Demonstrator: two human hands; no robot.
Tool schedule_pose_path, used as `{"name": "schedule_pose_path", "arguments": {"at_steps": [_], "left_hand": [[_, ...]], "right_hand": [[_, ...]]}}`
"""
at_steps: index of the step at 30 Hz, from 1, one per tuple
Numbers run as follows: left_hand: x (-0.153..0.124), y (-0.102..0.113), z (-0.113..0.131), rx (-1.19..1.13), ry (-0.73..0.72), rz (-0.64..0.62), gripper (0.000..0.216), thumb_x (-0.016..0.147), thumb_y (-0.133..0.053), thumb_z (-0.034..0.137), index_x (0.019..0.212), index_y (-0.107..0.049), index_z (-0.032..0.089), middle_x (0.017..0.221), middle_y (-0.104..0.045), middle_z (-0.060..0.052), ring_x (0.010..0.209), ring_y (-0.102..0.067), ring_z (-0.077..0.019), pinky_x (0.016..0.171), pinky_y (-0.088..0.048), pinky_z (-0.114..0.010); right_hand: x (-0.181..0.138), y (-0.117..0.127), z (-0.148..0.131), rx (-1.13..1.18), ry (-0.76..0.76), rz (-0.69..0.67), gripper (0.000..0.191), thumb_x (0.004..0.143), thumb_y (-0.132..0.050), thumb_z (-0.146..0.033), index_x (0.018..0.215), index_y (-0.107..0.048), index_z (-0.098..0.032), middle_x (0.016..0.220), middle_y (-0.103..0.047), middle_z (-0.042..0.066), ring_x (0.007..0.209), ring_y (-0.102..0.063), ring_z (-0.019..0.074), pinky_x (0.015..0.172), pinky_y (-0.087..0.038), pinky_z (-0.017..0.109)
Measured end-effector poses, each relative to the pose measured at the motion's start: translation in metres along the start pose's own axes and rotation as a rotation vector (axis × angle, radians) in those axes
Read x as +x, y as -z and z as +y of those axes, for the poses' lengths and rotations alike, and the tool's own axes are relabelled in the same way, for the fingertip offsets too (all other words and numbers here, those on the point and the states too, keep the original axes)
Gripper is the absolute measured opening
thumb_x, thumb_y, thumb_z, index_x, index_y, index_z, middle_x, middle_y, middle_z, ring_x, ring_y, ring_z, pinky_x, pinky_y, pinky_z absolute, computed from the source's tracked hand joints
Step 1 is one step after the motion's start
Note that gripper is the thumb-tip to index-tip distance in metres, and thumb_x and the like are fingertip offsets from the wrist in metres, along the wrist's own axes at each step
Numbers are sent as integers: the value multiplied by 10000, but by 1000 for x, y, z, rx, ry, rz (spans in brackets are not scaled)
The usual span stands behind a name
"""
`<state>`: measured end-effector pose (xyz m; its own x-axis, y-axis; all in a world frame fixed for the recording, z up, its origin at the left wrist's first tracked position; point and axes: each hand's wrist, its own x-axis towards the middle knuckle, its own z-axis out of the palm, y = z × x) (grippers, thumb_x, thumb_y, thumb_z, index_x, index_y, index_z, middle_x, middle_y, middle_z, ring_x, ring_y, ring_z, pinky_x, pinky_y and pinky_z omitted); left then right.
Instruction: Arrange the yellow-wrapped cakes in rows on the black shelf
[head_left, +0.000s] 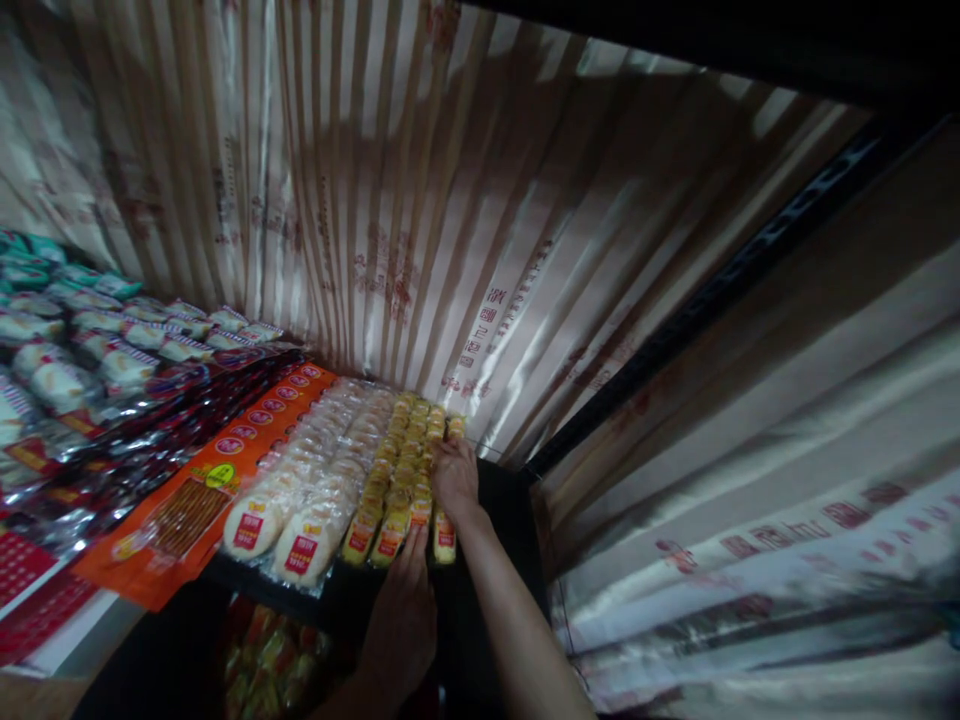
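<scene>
My right hand (454, 472) reaches forward onto the rightmost row of small yellow snack packets (409, 465), its fingers curled down over a packet near the back of the row. My left hand (403, 610) rests at the front edge of the same rows, fingers bent against the nearest yellow packets (391, 535). To their left lie rows of round white cakes in clear wrappers (315, 490). All of these sit on a dark shelf (502, 500).
Orange flat packets (217, 480) and dark red packets (150, 450) lie further left, with white and teal wrapped goods (90, 330) beyond. A striped shiny curtain (420, 220) hangs behind and along the right. More packets (262, 660) show on a lower level.
</scene>
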<state>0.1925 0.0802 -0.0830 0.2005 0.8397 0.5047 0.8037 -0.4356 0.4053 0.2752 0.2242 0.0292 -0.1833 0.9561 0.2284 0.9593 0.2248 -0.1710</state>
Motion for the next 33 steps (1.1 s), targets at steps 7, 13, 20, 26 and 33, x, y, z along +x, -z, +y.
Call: {"name": "schedule_pose_path", "arguments": {"at_steps": [7,13,20,26,33], "left_hand": [[-1,-6,-1,35,-11,8,691,785,-300,3,1436,-77,78,1481,-227,-151,1351,-256,-246,1006,-444,-401],[2,-5,1,15,11,40,669,794,-313,3,1431,-120,69,1481,-232,-130,1341,-282,-227,992,-471,-364],[7,3,2,-5,7,14,727,776,-326,3,1436,-31,82,1471,-236,-128,1331,-300,-236,979,-487,-381],[5,-2,-1,-15,-37,73,725,772,-331,-5,1435,-49,78,1458,-265,-134,1330,-305,-246,955,-502,-391],[1,-12,-5,0,-18,84,782,727,-332,-12,1436,-20,98,1476,-238,-120,1326,-314,-247,953,-498,-409]], "right_hand": [[11,-6,2,-17,-29,34,336,754,-523,-133,1053,-647,-221,1090,-655,19,1084,-414,216,903,-241,305],[20,-7,5,-33,-18,-8,315,751,-534,-164,1025,-674,-231,1141,-644,9,1098,-424,227,921,-236,318],[26,-8,3,-60,-80,6,377,772,-488,-139,1107,-640,-222,1205,-609,15,1129,-404,228,909,-251,326],[37,-10,9,-51,-93,46,411,770,-471,-119,1140,-616,-228,1212,-605,-11,1103,-403,230,902,-257,322],[50,-14,13,-54,-87,-15,307,750,-508,-132,983,-683,-227,1104,-659,22,1079,-430,251,903,-247,344]]}}
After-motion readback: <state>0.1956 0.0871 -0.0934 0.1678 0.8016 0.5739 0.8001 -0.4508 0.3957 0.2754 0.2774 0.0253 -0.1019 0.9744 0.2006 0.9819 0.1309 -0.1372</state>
